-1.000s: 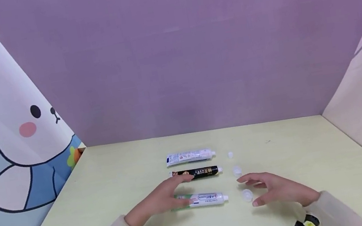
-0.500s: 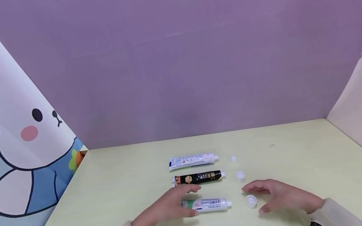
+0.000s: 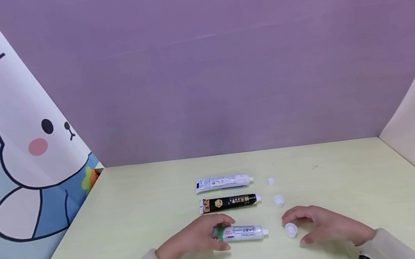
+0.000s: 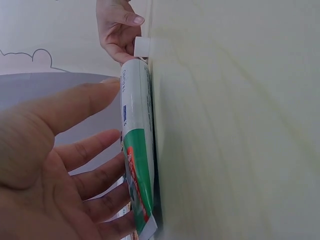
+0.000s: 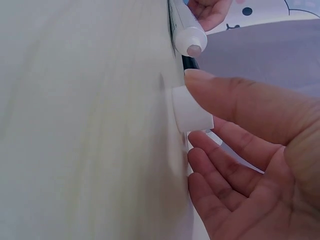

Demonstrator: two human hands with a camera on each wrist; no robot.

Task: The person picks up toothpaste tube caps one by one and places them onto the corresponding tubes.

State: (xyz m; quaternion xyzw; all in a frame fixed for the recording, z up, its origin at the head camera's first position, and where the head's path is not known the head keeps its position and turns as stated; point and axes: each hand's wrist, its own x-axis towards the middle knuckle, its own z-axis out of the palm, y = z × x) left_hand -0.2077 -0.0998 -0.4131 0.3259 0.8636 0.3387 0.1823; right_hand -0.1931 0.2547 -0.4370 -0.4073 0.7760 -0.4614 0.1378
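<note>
A white-and-green toothpaste tube (image 3: 244, 233) lies on its side, its uncapped nozzle pointing right. My left hand (image 3: 196, 238) hovers over its tail end, thumb on the near side and fingers on the far side. In the left wrist view, relaxed fingers spread alongside the tube (image 4: 136, 100) without closing on it. A round white cap (image 3: 291, 230) rests on the table just right of the nozzle. My right hand (image 3: 324, 226) is spread around that cap. In the right wrist view, the thumb overlaps the cap (image 5: 190, 111), while the other fingers stay loose below.
Behind lie a black toothpaste tube (image 3: 231, 202) and a white one (image 3: 224, 182), nozzles also to the right. Another round cap (image 3: 279, 201) and a smaller cap (image 3: 271, 181) sit beside them. A purple backdrop (image 3: 200, 81) rises at the table's (image 3: 136, 195) far edge.
The head view has shifted slightly. My left hand has come down around the near tube's tail, and my right hand has closed in on the nearest cap. The tubes and caps stay put.
</note>
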